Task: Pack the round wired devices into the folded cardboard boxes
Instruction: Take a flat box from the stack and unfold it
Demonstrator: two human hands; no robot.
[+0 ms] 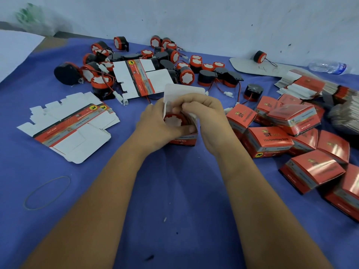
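Note:
A small red and white cardboard box (184, 139) stands open at the centre of the blue cloth, its white lid flap (182, 91) raised behind. A round red and black device (173, 119) with a white face sits inside it. My left hand (157, 127) grips the box's left side, thumb across its front edge. My right hand (206, 115) pinches a white side flap over the device. Several more round wired devices (186, 74) lie heaped behind the box.
Flat unfolded box blanks lie at the left (70, 125) and behind (136, 78). Closed red boxes (268, 140) pile up at the right beside stacked flat blanks (303, 84). A rubber band (46, 193) lies front left. A water bottle (328, 67) rests by the wall.

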